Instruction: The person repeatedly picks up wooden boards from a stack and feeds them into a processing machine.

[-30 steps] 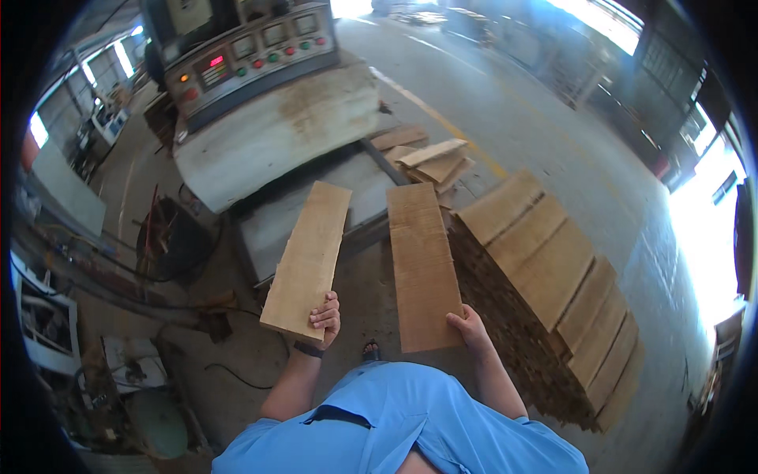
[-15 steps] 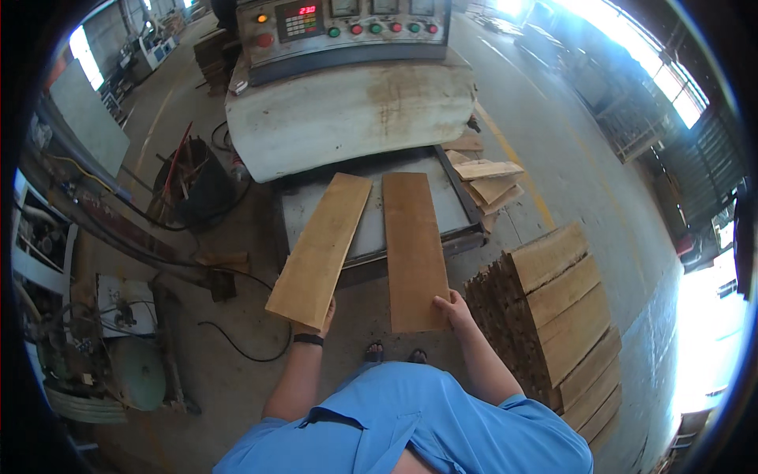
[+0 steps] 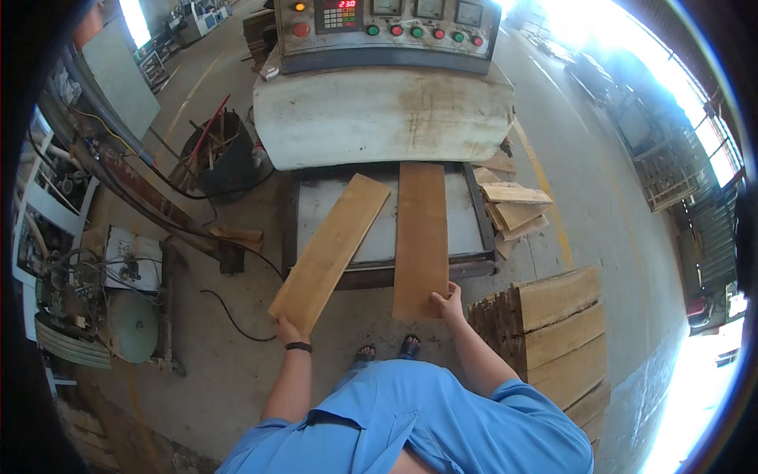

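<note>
I hold a wooden board in each hand, over the flat metal bed [image 3: 466,213] of a machine. My left hand [image 3: 292,330] grips the near end of the lighter, yellowish board [image 3: 332,249], which slants with its far end to the right. Only part of that hand's fingers shows. My right hand [image 3: 448,302] is closed on the near right corner of the darker brown board [image 3: 421,237], thumb on top. This board points straight ahead, and its far end reaches the lower edge of the white, stained hood [image 3: 355,118].
A control panel [image 3: 395,35] with coloured buttons tops the machine. Stacked boards [image 3: 560,332] stand at my right, with loose offcuts [image 3: 517,205] beside the bed. At left are a dark bin [image 3: 229,158] of scraps, a black hose [image 3: 229,316] on the floor and greenish machinery [image 3: 130,324].
Both boards have moved farther toward the machine, the darker one up to the hood's edge. My left hand has shifted to the lighter board's near left corner. The view has shifted too.
</note>
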### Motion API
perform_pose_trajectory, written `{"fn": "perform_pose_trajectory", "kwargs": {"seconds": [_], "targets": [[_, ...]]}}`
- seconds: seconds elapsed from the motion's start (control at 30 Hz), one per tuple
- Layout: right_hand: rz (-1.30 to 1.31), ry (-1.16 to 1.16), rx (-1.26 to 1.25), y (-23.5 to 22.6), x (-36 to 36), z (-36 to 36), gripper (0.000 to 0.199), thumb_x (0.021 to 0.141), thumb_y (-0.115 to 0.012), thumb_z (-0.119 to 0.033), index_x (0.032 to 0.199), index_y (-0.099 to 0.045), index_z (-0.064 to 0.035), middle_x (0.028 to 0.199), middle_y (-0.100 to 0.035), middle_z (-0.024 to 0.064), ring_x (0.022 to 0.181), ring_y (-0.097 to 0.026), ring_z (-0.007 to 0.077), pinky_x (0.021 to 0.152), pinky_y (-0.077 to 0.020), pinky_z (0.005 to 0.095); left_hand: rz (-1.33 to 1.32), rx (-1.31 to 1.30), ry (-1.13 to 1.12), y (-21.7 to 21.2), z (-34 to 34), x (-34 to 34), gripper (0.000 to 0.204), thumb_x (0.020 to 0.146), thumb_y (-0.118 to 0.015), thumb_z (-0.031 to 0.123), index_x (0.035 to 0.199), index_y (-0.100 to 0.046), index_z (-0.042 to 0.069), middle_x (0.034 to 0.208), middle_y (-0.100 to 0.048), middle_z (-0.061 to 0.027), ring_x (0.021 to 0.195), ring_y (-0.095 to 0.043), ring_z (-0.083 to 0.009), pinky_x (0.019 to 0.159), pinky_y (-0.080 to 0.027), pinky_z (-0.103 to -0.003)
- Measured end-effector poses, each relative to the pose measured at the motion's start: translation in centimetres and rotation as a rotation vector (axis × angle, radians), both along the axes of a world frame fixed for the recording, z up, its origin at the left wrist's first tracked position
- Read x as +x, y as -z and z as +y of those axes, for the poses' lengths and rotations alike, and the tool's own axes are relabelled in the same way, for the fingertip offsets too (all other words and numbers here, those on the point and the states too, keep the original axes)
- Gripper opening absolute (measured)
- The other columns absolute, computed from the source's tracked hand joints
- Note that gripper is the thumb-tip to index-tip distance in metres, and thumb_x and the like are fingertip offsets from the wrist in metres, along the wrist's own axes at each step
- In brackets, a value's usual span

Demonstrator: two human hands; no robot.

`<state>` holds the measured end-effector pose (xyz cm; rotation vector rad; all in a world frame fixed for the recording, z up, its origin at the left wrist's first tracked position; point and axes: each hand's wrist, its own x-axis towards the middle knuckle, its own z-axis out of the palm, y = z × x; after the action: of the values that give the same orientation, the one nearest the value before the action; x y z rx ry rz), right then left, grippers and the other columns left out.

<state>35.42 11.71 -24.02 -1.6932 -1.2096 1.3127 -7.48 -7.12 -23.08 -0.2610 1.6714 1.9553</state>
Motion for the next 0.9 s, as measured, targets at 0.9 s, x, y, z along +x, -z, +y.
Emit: {"fn": "perform_pose_trajectory", "kwargs": {"seconds": [0.9], "targets": [[-0.910,-0.928,0.538,-10.5,2.6,7.8,0.083,0.078,-0.085,-0.026,0.152,-0.050,-0.0161,0.166,-0.034,0.0143,0.155,-0.028,0.0379,0.125,-0.0285,0.0502,1.564,-0.759,1.326,-7.5,13.0,15.4,0.074,0.080,-0.084,0.021,0.147,-0.054,0.011,0.157,-0.042,-0.0149,0.146,-0.038,-0.0416,0.120,-0.039,-0.048]]}}
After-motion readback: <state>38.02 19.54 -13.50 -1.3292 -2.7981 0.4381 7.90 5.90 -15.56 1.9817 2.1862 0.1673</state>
